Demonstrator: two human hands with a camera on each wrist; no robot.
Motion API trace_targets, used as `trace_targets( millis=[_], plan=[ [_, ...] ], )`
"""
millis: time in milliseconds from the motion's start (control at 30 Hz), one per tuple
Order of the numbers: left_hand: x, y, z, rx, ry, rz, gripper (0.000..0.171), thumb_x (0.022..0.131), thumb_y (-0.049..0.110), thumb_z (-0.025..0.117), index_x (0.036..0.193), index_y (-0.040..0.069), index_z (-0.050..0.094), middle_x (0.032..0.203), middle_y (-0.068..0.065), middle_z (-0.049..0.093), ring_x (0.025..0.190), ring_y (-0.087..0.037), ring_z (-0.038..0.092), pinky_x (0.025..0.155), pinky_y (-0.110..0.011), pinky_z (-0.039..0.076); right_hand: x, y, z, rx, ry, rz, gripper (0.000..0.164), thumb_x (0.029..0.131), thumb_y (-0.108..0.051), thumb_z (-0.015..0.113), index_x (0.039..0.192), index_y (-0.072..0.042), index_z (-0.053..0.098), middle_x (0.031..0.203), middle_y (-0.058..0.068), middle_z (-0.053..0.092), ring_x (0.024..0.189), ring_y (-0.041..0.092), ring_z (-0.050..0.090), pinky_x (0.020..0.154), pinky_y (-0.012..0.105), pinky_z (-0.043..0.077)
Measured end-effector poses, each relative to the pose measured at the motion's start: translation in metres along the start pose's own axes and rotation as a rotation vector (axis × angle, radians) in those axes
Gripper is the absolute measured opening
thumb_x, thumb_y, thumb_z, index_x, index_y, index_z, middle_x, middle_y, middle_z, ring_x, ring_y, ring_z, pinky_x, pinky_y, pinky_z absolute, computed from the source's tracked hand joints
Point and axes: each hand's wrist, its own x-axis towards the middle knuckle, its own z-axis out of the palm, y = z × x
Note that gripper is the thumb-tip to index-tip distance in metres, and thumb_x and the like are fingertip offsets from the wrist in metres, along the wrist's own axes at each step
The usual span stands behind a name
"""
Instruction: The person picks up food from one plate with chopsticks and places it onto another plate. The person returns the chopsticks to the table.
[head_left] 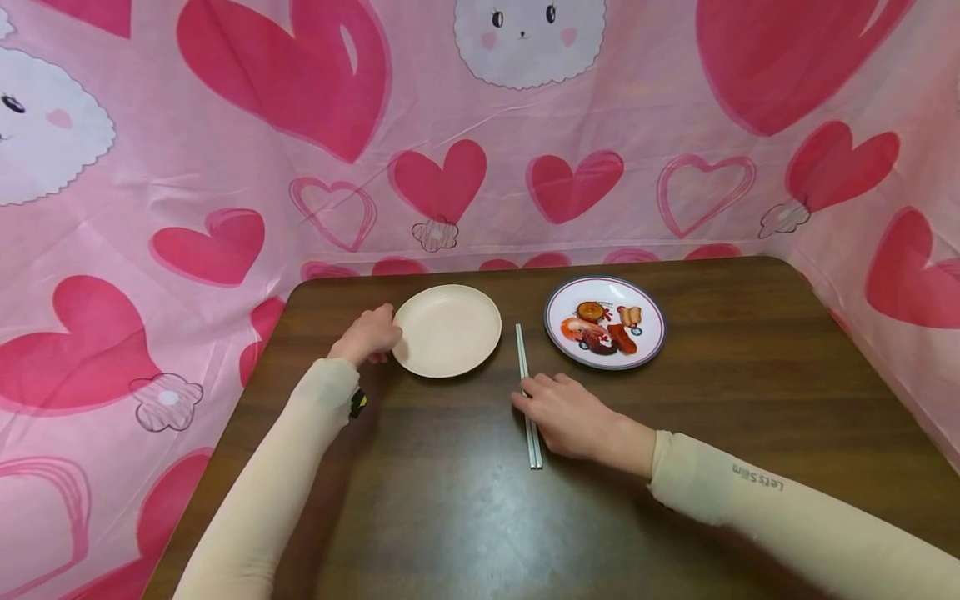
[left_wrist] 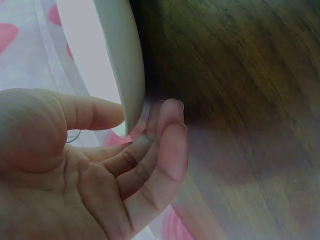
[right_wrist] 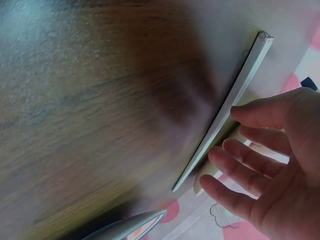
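Nearest: two cream arm sleeves, the right one [head_left: 757, 496] with "Let'sSlim" lettering, the left one [head_left: 281, 475] with a small black object [head_left: 358, 403] just past its cuff. Both reach over a dark brown wood-grain table [head_left: 450, 517].

Pair of pale chopsticks [right_wrist: 235, 95] lies flat on the table, side by side, thick ends toward the person, thin tips between the two plates. Right hand [head_left: 566, 417] is right over them, around mid-length. Thumb and fingers spread partway, gap showing in the right wrist view. Thumb tip is at the sticks; contact can't be confirmed. No grip on them.

Left hand [head_left: 369, 336] is at the left edge of a round cream plate [head_left: 447, 331]. Thumb touches the rim, other fingers loosely curled on the outer side, rim between. Some gap shows between plate wall and fingertips; can't tell whether any finger bears on it.

Cream plate sits left of the chopsticks, toward the table's far edge. White plate with dark blue rim [head_left: 570, 302] sits right of them, food-like shapes on it; can't tell if printed or loose.

Farthest: pink cloth backdrop [head_left: 510, 237] with red hearts [head_left: 574, 185] and a white animal face [head_left: 525, 54].
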Motion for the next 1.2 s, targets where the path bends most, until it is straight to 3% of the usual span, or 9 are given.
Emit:
trace_targets(
  millis=[267, 567, 833, 1200],
  plan=[
    [-0.001, 0.001, 0.003, -0.023, -0.027, -0.053, 0.043, 0.101, 0.011, 0.047, 0.14, -0.007, 0.043, 0.108, -0.027, 0.06, 0.064, -0.028, 0.068, 0.061, -0.043, 0.062, 0.0, -0.005, 0.0, 0.0, -0.073, -0.002, 0.028, 0.084, -0.009, 0.081, 0.11, -0.009, 0.071, 0.098, 0.008, 0.061, 0.094, 0.027, 0.063, 0.078, 0.046, 0.054],
    [0.003, 0.0, 0.007, -0.061, -0.012, -0.054, 0.041, 0.099, 0.008, 0.052, 0.136, -0.006, 0.043, 0.115, -0.029, 0.058, 0.062, -0.028, 0.067, 0.057, -0.04, 0.061, -0.001, -0.004, 0.0, 0.001, -0.093, -0.006, 0.027, 0.084, -0.009, 0.081, 0.11, -0.009, 0.071, 0.098, 0.008, 0.061, 0.095, 0.028, 0.062, 0.078, 0.047, 0.054],
    [0.009, -0.003, 0.01, -0.067, -0.012, -0.053, 0.031, 0.099, 0.005, 0.049, 0.128, -0.006, 0.047, 0.101, -0.026, 0.06, 0.059, -0.026, 0.067, 0.054, -0.038, 0.06, 0.001, -0.002, 0.001, 0.009, -0.119, -0.009, 0.025, 0.084, -0.008, 0.081, 0.107, -0.01, 0.072, 0.097, 0.007, 0.061, 0.094, 0.027, 0.063, 0.078, 0.047, 0.055],
    [0.008, -0.002, 0.007, -0.076, -0.021, -0.043, 0.034, 0.098, 0.006, 0.049, 0.129, -0.007, 0.046, 0.092, -0.023, 0.061, 0.059, -0.026, 0.066, 0.056, -0.04, 0.061, 0.001, 0.0, 0.003, -0.007, -0.101, -0.03, 0.02, 0.083, -0.007, 0.08, 0.101, -0.01, 0.072, 0.095, 0.007, 0.06, 0.092, 0.026, 0.062, 0.074, 0.044, 0.054]
  ],
)
